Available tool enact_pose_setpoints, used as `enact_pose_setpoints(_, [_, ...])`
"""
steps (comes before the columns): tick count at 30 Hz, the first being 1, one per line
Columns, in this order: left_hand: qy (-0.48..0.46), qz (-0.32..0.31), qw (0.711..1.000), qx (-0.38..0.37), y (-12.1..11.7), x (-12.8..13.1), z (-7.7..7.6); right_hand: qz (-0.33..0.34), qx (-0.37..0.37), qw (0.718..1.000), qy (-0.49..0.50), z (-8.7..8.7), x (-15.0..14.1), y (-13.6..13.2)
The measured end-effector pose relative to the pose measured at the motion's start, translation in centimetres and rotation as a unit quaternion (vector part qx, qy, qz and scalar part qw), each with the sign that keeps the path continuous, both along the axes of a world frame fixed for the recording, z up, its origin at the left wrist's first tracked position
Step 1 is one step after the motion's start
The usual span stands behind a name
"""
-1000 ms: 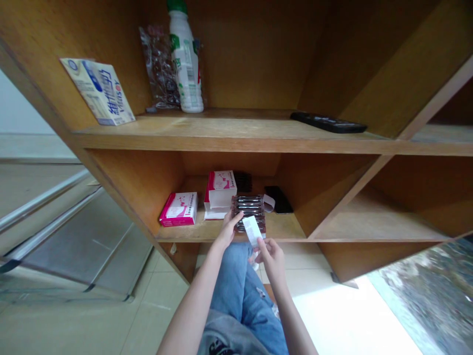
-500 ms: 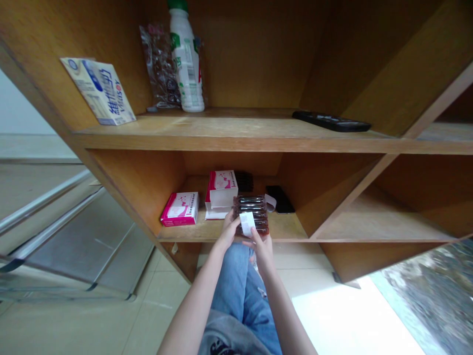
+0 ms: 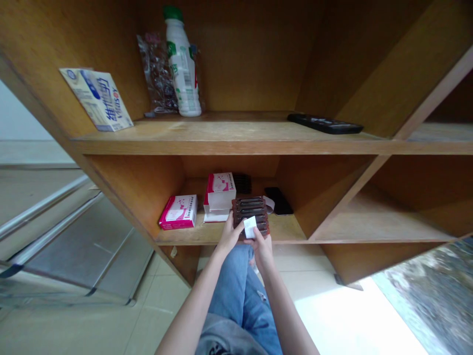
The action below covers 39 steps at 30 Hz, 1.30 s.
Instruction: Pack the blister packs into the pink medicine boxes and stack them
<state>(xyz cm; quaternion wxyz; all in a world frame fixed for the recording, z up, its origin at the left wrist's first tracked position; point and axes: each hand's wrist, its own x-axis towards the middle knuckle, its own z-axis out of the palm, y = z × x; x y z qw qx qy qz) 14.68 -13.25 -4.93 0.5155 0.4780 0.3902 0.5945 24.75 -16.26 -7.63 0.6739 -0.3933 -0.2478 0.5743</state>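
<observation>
vial pack (image 3: 248,203), dark brown, sits in the lower compartment at the shelf's near edge, right of the pink-white boxes (image 3: 220,192). looks light, ridged and fairly stiff, vials likely breakable; best taken by the side edges, no squeezing across the middle. paper slip (image 3: 250,228) over it looks thin, soft, easily creased; take by a corner. left hand (image 3: 228,237) grips the pack's near left side, thumb at the slip; right hand (image 3: 261,247) pinches the slip. versus earliest frame: slip shows shorter, right hand closer to pack.
</observation>
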Motion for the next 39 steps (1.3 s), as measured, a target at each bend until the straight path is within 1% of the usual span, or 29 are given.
enact_pose_setpoints(4, [0.001,0.021,0.998,0.057,-0.7,-0.2,2.0,-0.008,0.014,0.999,0.031,-0.4,-0.3,-0.1])
enact_pose_setpoints(6, [0.028,0.021,0.996,0.077,-0.8,-0.6,3.2,-0.002,0.012,0.999,0.047,-0.5,-0.4,-0.3])
enact_pose_setpoints(9, [0.122,0.016,0.986,0.114,-0.4,-1.3,4.7,0.0,0.018,0.998,0.056,-0.6,-0.4,-0.5])
enact_pose_setpoints(12, [0.229,0.027,0.958,0.172,0.1,-2.0,5.9,0.006,0.028,0.998,0.051,-0.6,-0.3,-0.8])
enact_pose_setpoints(14, [0.28,0.033,0.939,0.195,0.3,-2.2,6.4,0.009,0.029,0.999,0.04,-0.7,-0.3,-1.0])
enact_pose_setpoints(17, [0.328,0.028,0.925,0.19,0.3,-2.5,7.1,-0.005,0.019,1.0,0.005,-0.6,-0.2,-1.3])
enact_pose_setpoints(21, [0.322,0.002,0.931,0.17,0.3,-2.5,7.6,-0.02,-0.013,0.999,-0.037,0.1,0.1,-1.8])
enact_pose_setpoints(23, [0.341,0.004,0.925,0.166,0.3,-2.4,7.7,-0.023,-0.025,0.998,-0.049,0.6,0.2,-2.1])
enact_pose_setpoints(26, [0.419,0.015,0.892,0.168,0.3,-2.2,7.7,-0.034,-0.031,0.997,-0.061,1.1,0.1,-2.5])
enact_pose_setpoints(30, [0.508,0.0,0.845,0.168,0.2,-2.1,8.0,-0.043,-0.029,0.996,-0.074,1.3,0.1,-2.8])
enact_pose_setpoints(32, [0.557,-0.016,0.81,0.182,0.2,-2.1,8.4,-0.045,-0.027,0.996,-0.078,1.2,0.1,-2.9])
enact_pose_setpoints(34, [0.61,-0.027,0.766,0.202,0.2,-2.2,8.7,-0.044,-0.028,0.996,-0.078,1.2,0.1,-3.0])
enact_pose_setpoints(37, [0.677,-0.025,0.7,0.227,0.1,-2.1,9.1,-0.037,-0.029,0.996,-0.071,1.2,0.0,-3.2])
enact_pose_setpoints(39, [0.7,-0.023,0.672,0.24,0.1,-2.0,9.1,-0.033,-0.033,0.997,-0.065,1.3,-0.1,-3.2])
